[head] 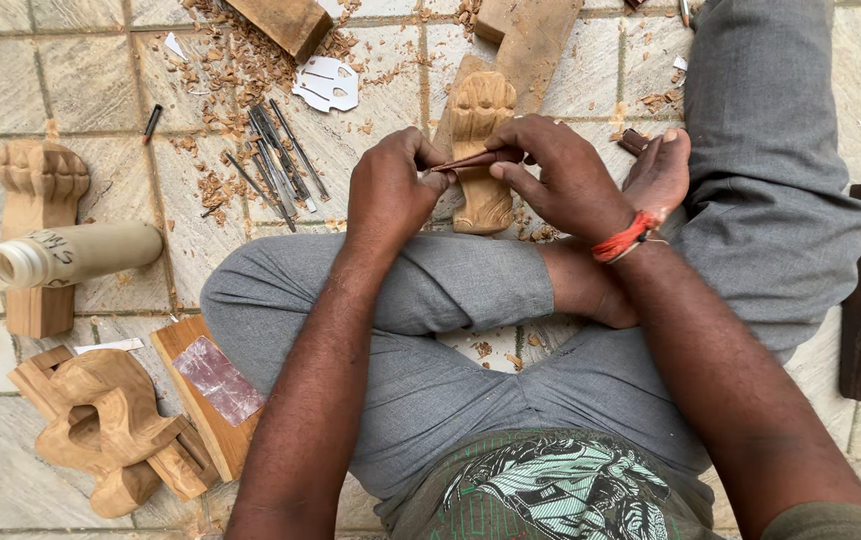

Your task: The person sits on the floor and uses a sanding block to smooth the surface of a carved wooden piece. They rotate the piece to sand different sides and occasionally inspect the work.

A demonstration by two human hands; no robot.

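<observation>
1. Head view: the left hand (390, 190) and right hand (560, 175) both pinch a thin carving tool (475, 159).
2. It crosses the carved wood piece (481, 150) on the floor (90, 80), maybe touching it.

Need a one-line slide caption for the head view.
Both hands, left hand and right hand, hold a thin carving tool over a carved wooden piece on a tiled floor.

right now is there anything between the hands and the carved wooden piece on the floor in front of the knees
Only the thin carving tool, held across it by both the left hand and right hand. The carved wooden piece lies directly under them; nothing else visible intervenes.
</observation>
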